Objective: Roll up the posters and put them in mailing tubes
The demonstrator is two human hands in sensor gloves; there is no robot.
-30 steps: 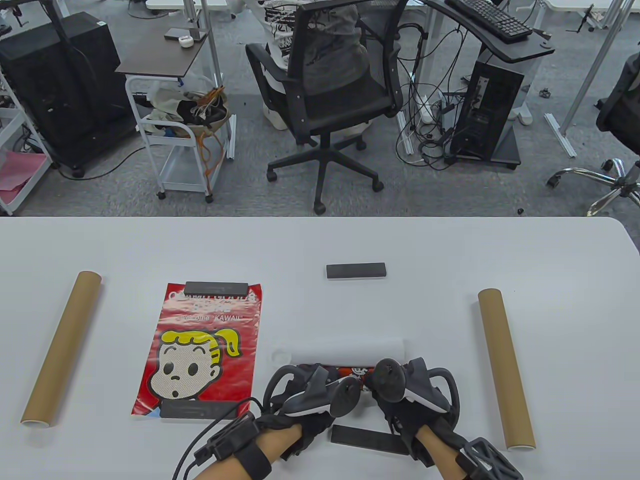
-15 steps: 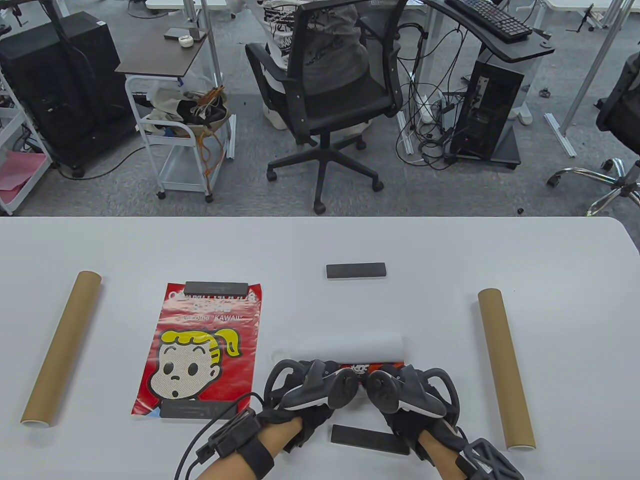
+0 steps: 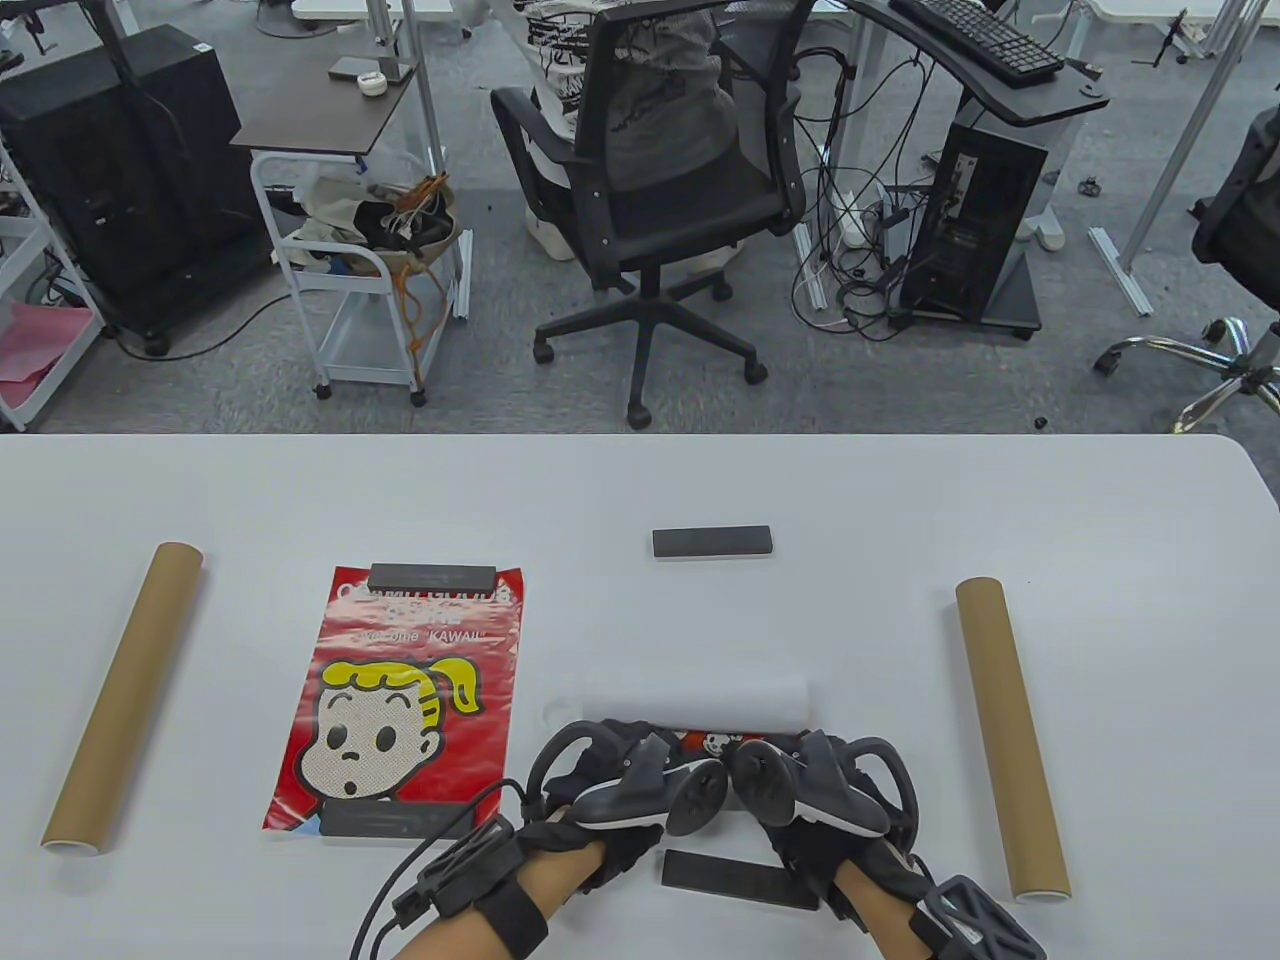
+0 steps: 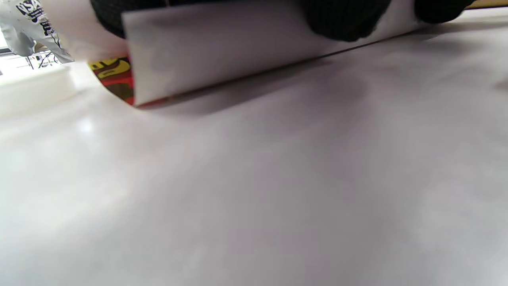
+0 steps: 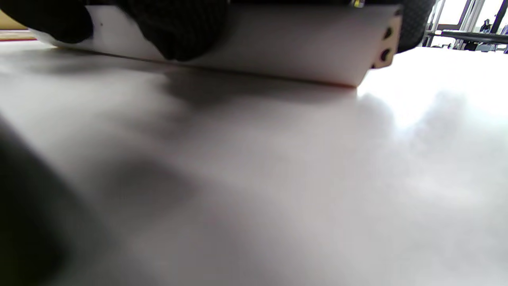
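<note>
Red poster (image 3: pixel 405 690), reads "KAWAII"

A black office chair (image 3: pixel 660 190) sits past the white table (image 3: pixel 1000 500) at twelve o'clock, with a white wheeled cart (image 3: pixel 365 270) off at ten o'clock beside a big black case (image 3: pixel 120 170). Over at one o'clock, a computer tower (image 3: pixel 975 220) stands under a desk carrying a keyboard (image 3: pixel 980 35), cables (image 3: pixel 850 250) tangled on the grey carpet just beside it.
</note>
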